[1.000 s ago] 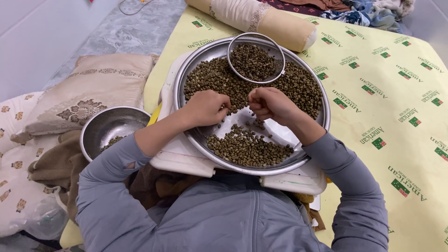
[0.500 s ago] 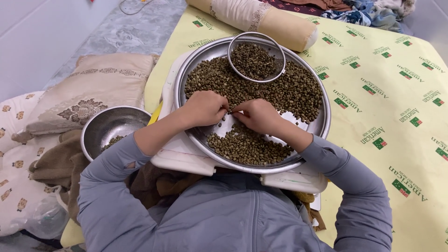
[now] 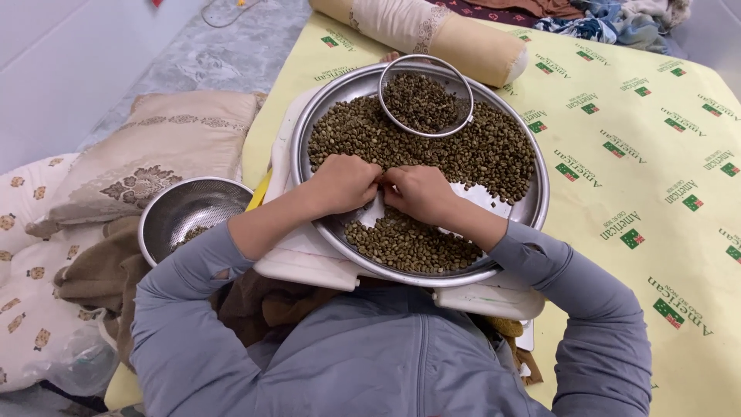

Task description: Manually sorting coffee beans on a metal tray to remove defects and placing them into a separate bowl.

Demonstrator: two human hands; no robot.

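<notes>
Both grips curled, contents unclear, left hand (image 3: 343,181), right hand (image 3: 421,193), beans (image 3: 478,150), tray (image 3: 536,208).

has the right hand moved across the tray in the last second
Yes. The right hand slid left along the round metal tray, away from its right rim, and now meets the left hand.

Yellow mat (image 3: 656,154) covers most of the floor, printed with small green-and-red logos. Left of the mat: grey marbled floor (image 3: 208,54), then a pale wall (image 3: 62,69). Bolster (image 3: 417,31) lies across the mat's far edge; crumpled clothes (image 3: 610,19) beyond it. Beige cushion (image 3: 154,154) just left of the mat. Light flat, even.
</notes>
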